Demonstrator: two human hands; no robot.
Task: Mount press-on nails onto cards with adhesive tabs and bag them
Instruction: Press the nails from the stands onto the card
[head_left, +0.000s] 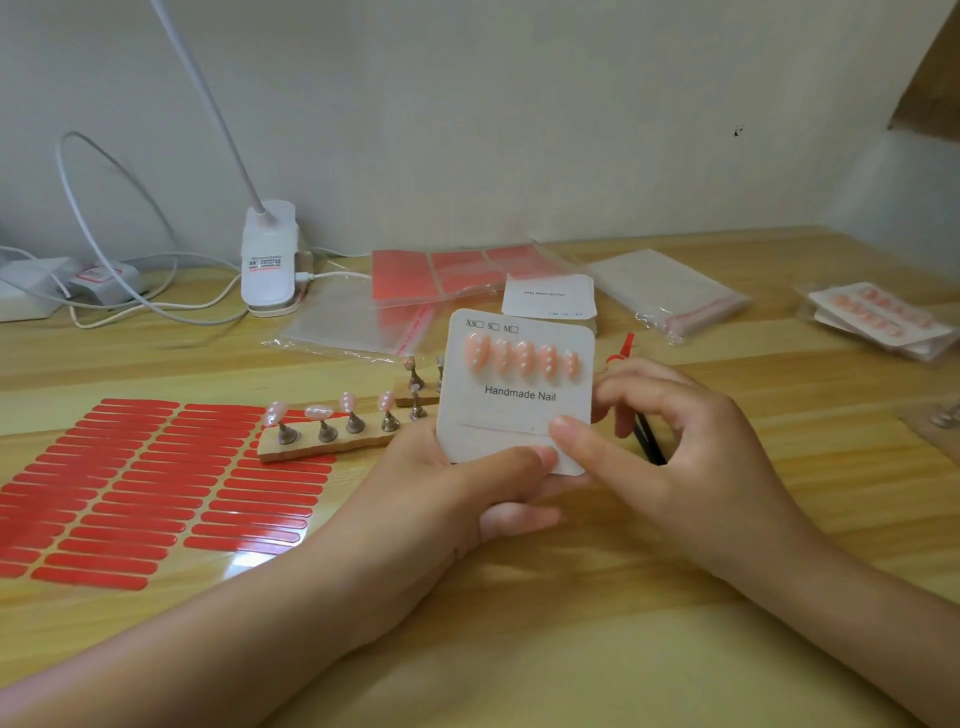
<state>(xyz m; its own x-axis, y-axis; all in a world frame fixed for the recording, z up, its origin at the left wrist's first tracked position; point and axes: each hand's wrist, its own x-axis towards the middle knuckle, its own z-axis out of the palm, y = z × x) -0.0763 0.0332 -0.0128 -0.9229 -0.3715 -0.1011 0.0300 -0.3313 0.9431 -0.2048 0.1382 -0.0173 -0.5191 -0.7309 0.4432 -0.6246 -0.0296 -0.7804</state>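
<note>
Head view, only view available.

Centre of frame: white card (517, 395) printed "Handmade Nail", held upright off the table (571, 649). 5 pink nails (522, 358) already stuck in a row across upper half of card. Lower half bare except a clear adhesive strip (498, 427) running under the text, hard to make out.

Left hand (467, 483) gripping card from below, thumb over bottom edge, fingers behind. Right hand (675, 447) pinching card's lower right corner with thumb in front; remaining fingers loosely curled, also holding black tweezers (649, 436) against the palm.

Left of card: wooden stand (322, 441) with 4 nails left (332, 410) on metal pegs, fifth peg bare. Lower left of frame: sheet of red adhesive tabs (130, 493). Upper centre: clear bags (353, 322) and spare cards (550, 296). Far right: finished bagged sets (878, 317).

Judged stage: top row done, second row pending.

Risks from here:
- Thumb pressing on clear strip, grease or lint kills tack, nails drop off later.
- Card flexed by 2-handed grip, mounted nails may pop loose.
- Tweezers tucked in the same hand, tip could scratch the card or slip out.
- Stand close to left wrist, a nudge could tip remaining nails off pegs.
- Crooked placement on strip, hard to reposition.
</note>
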